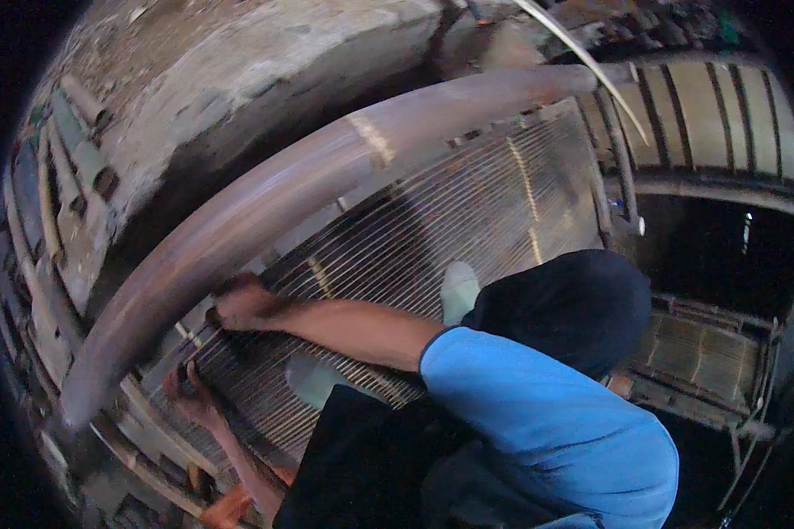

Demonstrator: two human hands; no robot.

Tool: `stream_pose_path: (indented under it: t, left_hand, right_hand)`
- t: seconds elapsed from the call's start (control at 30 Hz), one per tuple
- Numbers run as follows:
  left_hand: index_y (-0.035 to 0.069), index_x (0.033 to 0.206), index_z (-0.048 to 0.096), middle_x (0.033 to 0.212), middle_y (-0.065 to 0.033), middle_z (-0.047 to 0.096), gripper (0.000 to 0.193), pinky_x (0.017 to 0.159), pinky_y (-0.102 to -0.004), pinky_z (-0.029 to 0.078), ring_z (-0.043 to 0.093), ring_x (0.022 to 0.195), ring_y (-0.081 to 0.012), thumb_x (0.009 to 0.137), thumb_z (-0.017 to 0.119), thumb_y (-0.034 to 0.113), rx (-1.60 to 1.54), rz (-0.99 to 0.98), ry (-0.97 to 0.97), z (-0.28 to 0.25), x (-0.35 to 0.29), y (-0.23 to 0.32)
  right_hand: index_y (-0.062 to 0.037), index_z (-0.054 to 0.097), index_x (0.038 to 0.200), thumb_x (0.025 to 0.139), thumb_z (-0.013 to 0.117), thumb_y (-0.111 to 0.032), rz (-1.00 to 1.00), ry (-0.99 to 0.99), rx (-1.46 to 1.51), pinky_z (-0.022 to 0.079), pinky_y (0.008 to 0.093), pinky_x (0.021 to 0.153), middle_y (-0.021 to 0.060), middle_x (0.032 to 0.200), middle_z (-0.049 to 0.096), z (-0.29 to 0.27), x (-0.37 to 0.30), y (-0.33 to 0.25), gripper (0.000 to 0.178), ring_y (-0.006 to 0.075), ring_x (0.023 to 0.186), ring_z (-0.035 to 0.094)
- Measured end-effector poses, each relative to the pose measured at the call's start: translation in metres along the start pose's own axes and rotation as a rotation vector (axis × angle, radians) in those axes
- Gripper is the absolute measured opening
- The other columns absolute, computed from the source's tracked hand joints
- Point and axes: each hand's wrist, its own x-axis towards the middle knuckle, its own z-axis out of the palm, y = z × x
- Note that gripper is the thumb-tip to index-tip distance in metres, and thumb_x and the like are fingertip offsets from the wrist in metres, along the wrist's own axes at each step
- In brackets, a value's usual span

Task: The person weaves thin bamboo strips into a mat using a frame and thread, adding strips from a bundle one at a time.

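A slatted panel (362, 238) of thin, close-set strips, crossed by pale yellowish bands, lies below me under my feet. My right hand (247, 304), at the end of a blue sleeve, reaches across to the panel's far left edge, beside a thick, smooth brown pole (265, 198). Its fingers look closed, and a small dark round end shows by them; motion blur hides what it is. Nearer me, my left hand (190, 397) is over the panel's left end, thumb and fingers apart and curved, with nothing visible between them.
A rough stone-like ledge (265, 53) runs beyond the pole. Several loose bamboo tubes (79, 141) lie at the left. A slatted bamboo frame (697, 353) stands at the right, below a pale ribbed panel (706, 115). A thin pale strip (582, 62) sticks out over the pole's far end.
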Motion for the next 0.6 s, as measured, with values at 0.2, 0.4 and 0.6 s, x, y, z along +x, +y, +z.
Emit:
stream_pose_path:
  t: [0.2,0.4,0.6]
  left_hand:
    - [0.005,0.096,0.066,0.106,-0.0113,0.062,0.01,0.094,-0.039,0.045,0.058,0.104,-0.0283,0.089,0.063,0.011,-0.125,-0.253,-0.172,-0.023,-0.001,0.006]
    - [0.006,0.1,0.059,0.093,-0.0182,0.059,0.013,0.088,-0.0502,0.042,0.056,0.097,-0.0395,0.091,0.06,0.015,-0.058,-0.135,-0.151,-0.023,0.03,0.012]
    - [0.0,0.107,0.058,0.077,-0.02,0.061,0.022,0.067,-0.045,0.046,0.06,0.071,-0.0351,0.095,0.055,0.019,-0.429,-0.483,-0.412,-0.073,0.031,0.07]
  right_hand:
    - [-0.0096,0.068,0.097,0.086,0.055,-0.032,-0.019,-0.07,0.099,0.052,0.0449,0.08,0.0172,0.089,0.067,-0.026,-0.019,-0.009,0.028,0.0347,0.085,0.066]
    - [-0.0122,0.068,0.11,0.09,0.055,-0.04,-0.018,0.049,0.033,0.052,0.0445,0.088,0.0203,0.101,0.068,-0.037,-0.001,-0.009,0.037,0.0381,0.096,0.066]
    - [-0.0135,0.067,0.113,0.09,0.054,-0.037,0.279,-0.204,-0.089,0.049,0.0454,0.093,0.0179,0.114,0.067,-0.057,-0.003,-0.013,0.035,0.0353,0.108,0.063]
